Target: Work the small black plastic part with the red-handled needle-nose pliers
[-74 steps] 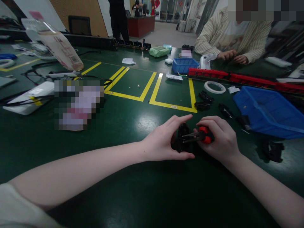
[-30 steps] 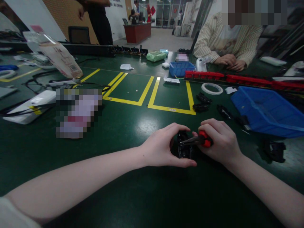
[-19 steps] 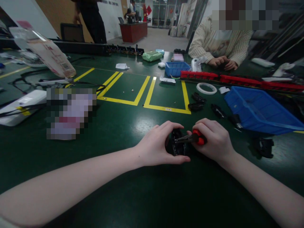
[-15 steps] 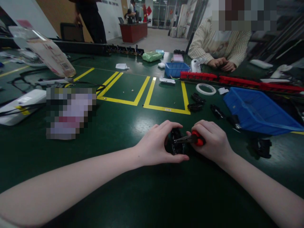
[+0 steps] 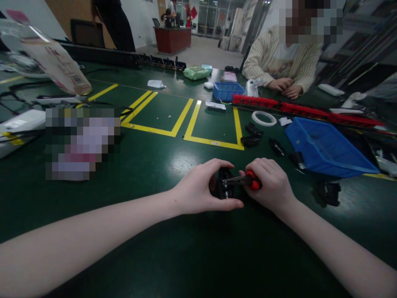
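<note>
Plier step, apparently; left hand (image 5: 203, 186) half-curled round black part (image 5: 226, 191); right hand (image 5: 273, 180) clenched on pliers (image 5: 253, 180); next move likely wants steady bracing.

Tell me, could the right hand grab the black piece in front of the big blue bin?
Probably not straight away: the right hand holds red-handled pliers, though nothing seems to stand between it and the black piece.

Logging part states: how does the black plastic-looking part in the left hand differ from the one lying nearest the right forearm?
The held part is in the left hand; the loose part rests on the glossy green table. Red-handled pliers in the right hand reach the held part; no tool is at the loose part. Both are black and plastic-looking.
</note>
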`<state>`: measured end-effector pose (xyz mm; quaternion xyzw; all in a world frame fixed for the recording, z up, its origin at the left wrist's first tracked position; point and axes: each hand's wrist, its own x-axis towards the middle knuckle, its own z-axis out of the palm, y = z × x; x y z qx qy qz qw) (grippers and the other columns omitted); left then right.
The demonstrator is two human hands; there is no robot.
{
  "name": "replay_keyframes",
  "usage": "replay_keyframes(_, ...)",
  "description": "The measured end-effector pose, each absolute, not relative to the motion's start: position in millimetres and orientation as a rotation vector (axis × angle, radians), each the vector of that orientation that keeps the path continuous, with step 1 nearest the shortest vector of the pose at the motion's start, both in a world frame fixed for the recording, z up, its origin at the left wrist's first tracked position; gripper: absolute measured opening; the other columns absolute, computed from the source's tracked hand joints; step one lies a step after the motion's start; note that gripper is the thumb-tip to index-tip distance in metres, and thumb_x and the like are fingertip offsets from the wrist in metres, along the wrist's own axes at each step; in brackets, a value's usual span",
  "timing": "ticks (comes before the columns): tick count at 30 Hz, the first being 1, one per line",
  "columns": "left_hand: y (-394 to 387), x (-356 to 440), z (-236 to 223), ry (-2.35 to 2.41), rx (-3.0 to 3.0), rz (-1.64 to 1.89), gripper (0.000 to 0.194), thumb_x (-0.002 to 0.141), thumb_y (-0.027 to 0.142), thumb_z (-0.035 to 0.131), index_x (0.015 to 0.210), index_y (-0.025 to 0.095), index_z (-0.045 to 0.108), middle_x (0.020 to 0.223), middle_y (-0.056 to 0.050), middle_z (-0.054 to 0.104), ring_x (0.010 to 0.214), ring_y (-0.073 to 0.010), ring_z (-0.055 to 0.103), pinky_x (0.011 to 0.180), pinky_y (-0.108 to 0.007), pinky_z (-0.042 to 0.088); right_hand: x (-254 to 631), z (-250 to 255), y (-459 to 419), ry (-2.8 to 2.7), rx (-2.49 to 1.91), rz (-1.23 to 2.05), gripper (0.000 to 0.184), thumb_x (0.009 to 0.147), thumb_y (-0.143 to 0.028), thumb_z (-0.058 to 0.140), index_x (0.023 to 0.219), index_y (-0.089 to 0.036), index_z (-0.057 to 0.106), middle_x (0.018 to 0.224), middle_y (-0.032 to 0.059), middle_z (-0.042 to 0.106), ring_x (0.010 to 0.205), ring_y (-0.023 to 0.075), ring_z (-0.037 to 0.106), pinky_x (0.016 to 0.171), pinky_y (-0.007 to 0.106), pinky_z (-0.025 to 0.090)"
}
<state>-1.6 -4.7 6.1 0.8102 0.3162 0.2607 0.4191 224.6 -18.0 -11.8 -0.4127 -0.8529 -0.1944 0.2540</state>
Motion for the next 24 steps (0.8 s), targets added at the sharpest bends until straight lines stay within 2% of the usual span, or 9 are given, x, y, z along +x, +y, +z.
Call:
replay_keyframes(3, -4.9, -1.1, 5.1, 0.789, 2.008, 0.675, 0.067, 0.070, 0.051, 0.076, 0.124, 0.018, 0.051, 0.115, -0.009, 0.062, 0.089, -0.0224, 0.062, 0.073, -0.036, 0.053, 223.9, -12.6, -18.2, -2.289, -1.145, -0.534, 0.007, 0.079, -0.020, 0.058, 0.082, -0.021, 0.051, 0.075, 0.0054, 0.059, 0.072, 0.0219, 0.055, 0.064, 0.035, 0.043)
replay_keyframes(6, -4.9, -0.6, 4.4, 0.793, 1.984, 0.704, 0.066, 0.071, 0.049, 0.076, 0.124, 0.018, 0.050, 0.115, -0.009, 0.062, 0.090, -0.0224, 0.062, 0.075, -0.036, 0.053, 223.8, -13.3, -17.8, -2.261, -1.161, -0.495, 0.014, 0.078, -0.020, 0.059, 0.090, -0.020, 0.052, 0.083, 0.0073, 0.061, 0.080, 0.0246, 0.059, 0.070, 0.037, 0.046)
replay_keyframes(9, -4.8, -0.6, 4.3, 0.809, 1.968, 0.720, 0.065, 0.072, 0.047, 0.076, 0.124, 0.018, 0.050, 0.113, -0.009, 0.062, 0.092, -0.0226, 0.061, 0.077, -0.037, 0.052, 224.0, -13.7, -17.5, -2.243, -1.175, -0.427, 0.023, 0.077, -0.021, 0.061, 0.098, -0.019, 0.052, 0.093, 0.0101, 0.062, 0.085, 0.0248, 0.061, 0.072, 0.037, 0.050)
replay_keyframes(12, -5.1, -1.2, 5.2, 0.806, 1.963, 0.709, 0.067, 0.073, 0.047, 0.076, 0.126, 0.018, 0.049, 0.115, -0.009, 0.061, 0.094, -0.0229, 0.061, 0.076, -0.036, 0.053, 224.1, -13.8, -17.4, -2.238, -1.183, -0.361, 0.023, 0.077, -0.021, 0.062, 0.097, -0.018, 0.053, 0.101, 0.0120, 0.060, 0.088, 0.0246, 0.061, 0.071, 0.036, 0.052)
replay_keyframes(18, -5.5, -2.1, 6.4, 0.766, 2.009, 0.702, 0.055, 0.078, 0.044, 0.073, 0.124, 0.020, 0.055, 0.114, -0.007, 0.056, 0.097, -0.0222, 0.059, 0.073, -0.031, 0.053, 225.1, -14.4, -15.6, -2.214, -1.209, -0.336, 0.014, 0.077, -0.019, 0.062, 0.088, -0.019, 0.053, 0.092, 0.0095, 0.060, 0.086, 0.0240, 0.058, 0.072, 0.037, 0.051)
replay_keyframes(24, -5.0, -1.6, 3.3, 0.762, 2.012, 0.725, 0.054, 0.078, 0.042, 0.074, 0.124, 0.021, 0.056, 0.112, -0.006, 0.055, 0.098, -0.0218, 0.058, 0.074, -0.031, 0.053, 227.6, -16.5, -13.4, -2.208, -1.239, -0.364, 0.014, 0.077, -0.021, 0.062, 0.086, -0.020, 0.052, 0.085, 0.0068, 0.061, 0.083, 0.0238, 0.057, 0.069, 0.037, 0.049)
